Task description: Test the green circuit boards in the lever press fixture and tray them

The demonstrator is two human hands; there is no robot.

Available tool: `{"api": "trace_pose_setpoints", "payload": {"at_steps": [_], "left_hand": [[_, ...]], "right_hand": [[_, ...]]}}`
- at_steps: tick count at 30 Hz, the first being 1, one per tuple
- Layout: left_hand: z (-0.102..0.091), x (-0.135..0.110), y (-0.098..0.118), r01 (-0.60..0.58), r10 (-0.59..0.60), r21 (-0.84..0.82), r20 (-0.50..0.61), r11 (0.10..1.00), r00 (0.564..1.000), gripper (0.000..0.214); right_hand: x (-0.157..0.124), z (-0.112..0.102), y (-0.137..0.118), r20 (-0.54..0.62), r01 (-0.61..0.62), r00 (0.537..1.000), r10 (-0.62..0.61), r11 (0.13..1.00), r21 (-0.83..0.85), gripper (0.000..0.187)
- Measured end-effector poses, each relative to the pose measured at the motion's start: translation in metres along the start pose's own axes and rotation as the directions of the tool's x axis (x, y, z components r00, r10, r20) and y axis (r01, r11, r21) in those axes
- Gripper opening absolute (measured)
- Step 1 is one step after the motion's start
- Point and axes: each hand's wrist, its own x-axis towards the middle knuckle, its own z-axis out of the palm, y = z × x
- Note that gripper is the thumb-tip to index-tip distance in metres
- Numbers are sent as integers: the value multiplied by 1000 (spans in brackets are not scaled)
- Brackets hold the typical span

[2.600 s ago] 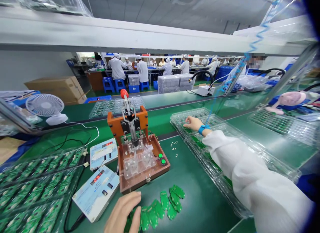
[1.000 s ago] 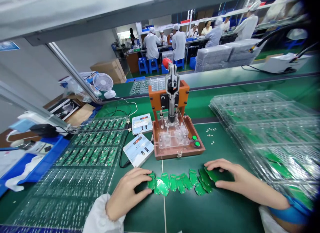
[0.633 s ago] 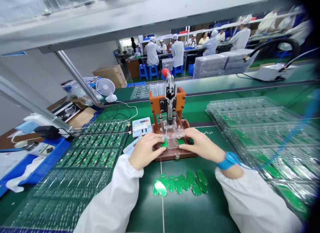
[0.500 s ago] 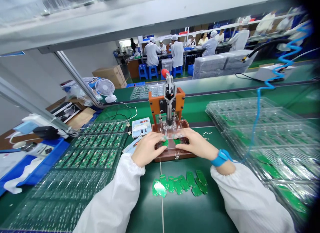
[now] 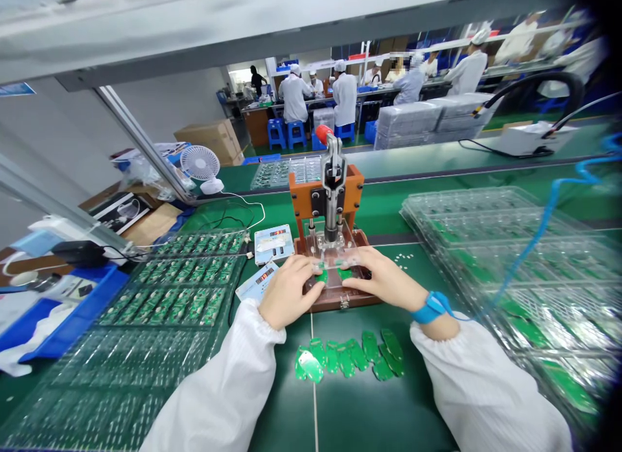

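Both hands rest on the near side of the test fixture (image 5: 335, 271): the left hand (image 5: 289, 290) pinches a small green board (image 5: 321, 275), the right hand (image 5: 383, 280) pinches another board (image 5: 344, 272). Loose boards (image 5: 347, 358) lie on the counter (image 5: 364, 406), just nearer.

Electronics factory, conveyor line (image 5: 437, 159), trays of circuit boards (image 5: 189, 290), white-coated workers (image 5: 346, 97)

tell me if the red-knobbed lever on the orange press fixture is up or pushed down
Up. The red-knobbed lever stands raised above the orange press fixture, while the left hand and right hand rest at small green circuit boards beneath it.
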Motion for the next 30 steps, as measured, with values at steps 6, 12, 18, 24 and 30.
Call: {"api": "trace_pose_setpoints", "payload": {"at_steps": [6,12,18,24,30], "left_hand": [[10,-11,1,25,-26,-15,-43,1000,999,17],[14,-19,12,32,-31,2,-229,999,973,12],[22,-26,40,-155,141,-59,-195,986,971,8],[45,-34,46,-302,300,9,100,953,949,28],[53,-40,42,-257,247,34,183,966,951,30]], "right_hand": [[-3,1,-3,4,7,1000,-7,999,-40,28],[-6,2,-4,-26,0,1000,-2,998,-71,23],[-10,4,-9,-82,-1,997,-3,999,-53,18],[-2,-25,-17,-287,-107,952,108,994,17,18],[53,-65,-55,-578,19,811,95,982,188,24]]}}
